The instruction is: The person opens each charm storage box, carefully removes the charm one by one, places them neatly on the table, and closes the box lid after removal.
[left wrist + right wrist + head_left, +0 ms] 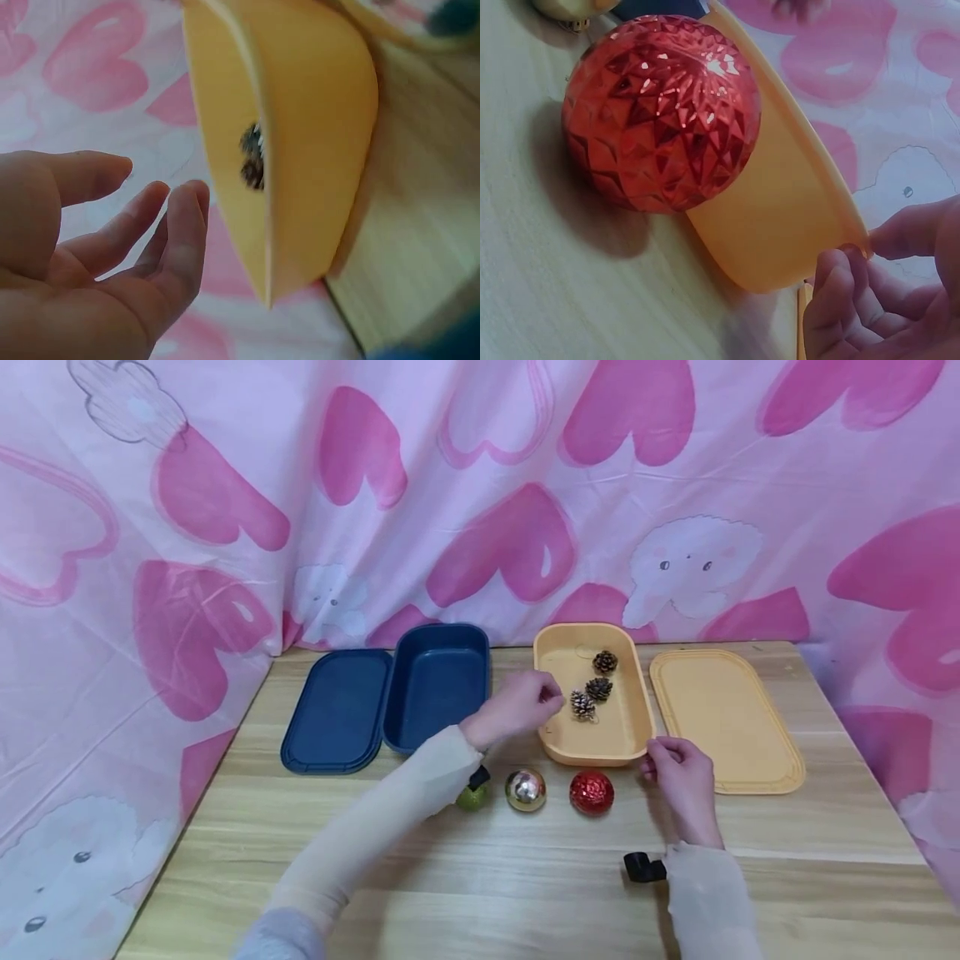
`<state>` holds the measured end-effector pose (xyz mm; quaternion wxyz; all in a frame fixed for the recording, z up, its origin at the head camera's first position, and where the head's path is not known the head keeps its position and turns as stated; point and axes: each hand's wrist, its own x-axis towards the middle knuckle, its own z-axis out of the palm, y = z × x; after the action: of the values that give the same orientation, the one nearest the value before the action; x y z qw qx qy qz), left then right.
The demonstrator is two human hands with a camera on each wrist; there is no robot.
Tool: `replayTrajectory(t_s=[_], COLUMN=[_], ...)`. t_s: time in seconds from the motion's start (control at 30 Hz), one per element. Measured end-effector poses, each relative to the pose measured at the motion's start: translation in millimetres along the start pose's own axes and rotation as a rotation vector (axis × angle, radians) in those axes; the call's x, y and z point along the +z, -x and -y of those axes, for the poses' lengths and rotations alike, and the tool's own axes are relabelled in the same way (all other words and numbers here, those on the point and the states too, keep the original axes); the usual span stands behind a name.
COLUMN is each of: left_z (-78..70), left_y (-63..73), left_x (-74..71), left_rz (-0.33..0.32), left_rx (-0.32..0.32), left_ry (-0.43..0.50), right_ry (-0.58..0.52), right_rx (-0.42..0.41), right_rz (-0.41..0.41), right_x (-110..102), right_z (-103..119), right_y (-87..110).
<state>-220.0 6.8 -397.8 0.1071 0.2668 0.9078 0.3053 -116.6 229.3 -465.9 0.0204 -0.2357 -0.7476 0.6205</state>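
Three pine cones (598,688) lie inside a yellow plastic box (558,727), grouped toward its middle and back. My left hand (522,703) hovers by the box's left rim; in the left wrist view its loosely bent fingers (191,225) hold nothing, thumb and fingertips apart. At the front right corner, my right hand (686,781) pinches the box's rim between thumb and fingers, as the right wrist view also shows. Just in front of the box sit a red faceted bauble (592,793) and a shiny gold one (526,790). A green bauble (470,799) is partly hidden by my left forearm.
Left of the yellow box stands a dark blue box (438,681), with a blue lid (337,710) flat beside it. A yellow lid (723,718) lies on the right. Behind the wooden table (525,893) hangs a pink heart-patterned curtain (420,527).
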Motion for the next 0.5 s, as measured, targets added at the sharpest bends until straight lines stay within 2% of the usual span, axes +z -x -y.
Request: replayTrajectory(t_s=[0.17, 0.5], left_z=[-6.0, -5.9], left_y=[-14.6, -28.8], left_x=[19.5, 41.1], left_rz=[0.069, 0.098], left_rx=[0.025, 0.042], left_ry=[-0.054, -0.283], right_ry=[-0.012, -0.030], right_rx=[0.003, -0.007], right_rz=[0.003, 0.005], right_x=[4, 7], right_z=[0, 0], right_y=[0.1, -2.0])
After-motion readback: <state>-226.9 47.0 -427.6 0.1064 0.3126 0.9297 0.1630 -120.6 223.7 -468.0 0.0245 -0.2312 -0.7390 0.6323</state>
